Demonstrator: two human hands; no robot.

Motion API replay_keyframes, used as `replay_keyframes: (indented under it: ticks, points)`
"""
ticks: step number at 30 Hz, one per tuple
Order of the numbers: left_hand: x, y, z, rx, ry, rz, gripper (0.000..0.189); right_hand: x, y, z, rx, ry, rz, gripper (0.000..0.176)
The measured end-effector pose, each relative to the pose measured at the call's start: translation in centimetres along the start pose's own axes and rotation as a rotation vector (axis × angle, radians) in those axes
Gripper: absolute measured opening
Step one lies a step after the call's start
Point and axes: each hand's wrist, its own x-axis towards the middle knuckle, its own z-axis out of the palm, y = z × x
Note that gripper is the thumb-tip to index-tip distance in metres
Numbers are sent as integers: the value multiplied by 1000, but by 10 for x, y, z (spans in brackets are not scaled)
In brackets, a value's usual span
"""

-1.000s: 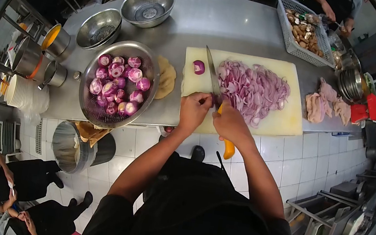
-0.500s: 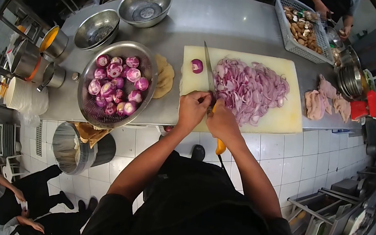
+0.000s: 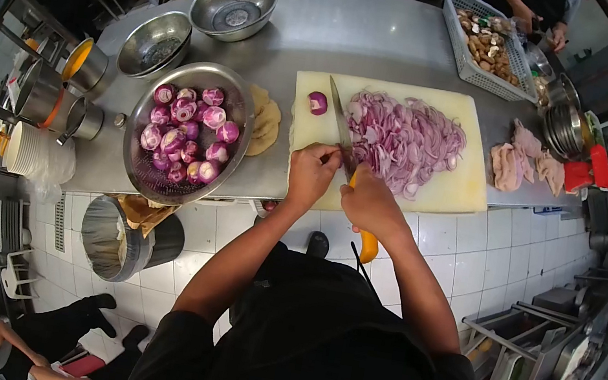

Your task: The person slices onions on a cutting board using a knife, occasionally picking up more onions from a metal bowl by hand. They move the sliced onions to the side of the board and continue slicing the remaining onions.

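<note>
Near the front edge of the white cutting board [image 3: 474,169], my right hand [image 3: 373,203] is wrapped round the yellow handle of a long knife [image 3: 341,116], its blade pointing away from me. My left hand [image 3: 312,173] is closed beside the blade, fingertips pinched on something small, mostly hidden by the fingers. To the right of the knife lies a wide heap of sliced purple onion [image 3: 407,143]. One peeled onion [image 3: 318,103] sits at the board's upper left. Left of the board, a perforated metal bowl [image 3: 243,113] holds several whole peeled onions [image 3: 173,141].
Two metal bowls [image 3: 233,8] [image 3: 155,45] stand at the back left. A grey basket [image 3: 456,35] of mushrooms is at the back right, near a person's hands. Pinkish cloths [image 3: 512,163] lie right of the board. A lined bin [image 3: 108,238] stands below the table's left side.
The knife handle has swung slightly right with my right hand, and the blade leans a little more. My left hand stays nearly in place. People at the lower left have shifted.
</note>
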Motion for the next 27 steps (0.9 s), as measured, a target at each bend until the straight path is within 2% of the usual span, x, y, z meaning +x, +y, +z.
replay_keyframes:
  ticks: [6,12,18,23,26,27]
  points:
    - [0,-2,1,4,13,6,15,7,6,11,-8,43,-37,33]
    - [3,-5,3,28,47,25,15,39,22,30,-93,159,-159,33]
    - [1,-3,1,2,8,18,15,31,11,6,34,50,-51,37]
    - [8,8,-6,-36,-11,19,13,24,8,-13,69,108,-63,36]
    - [41,10,-16,62,138,129,14,17,10,-9,135,150,-51,36]
    - [57,9,-19,110,164,222,15,15,9,-5,170,153,-38,36]
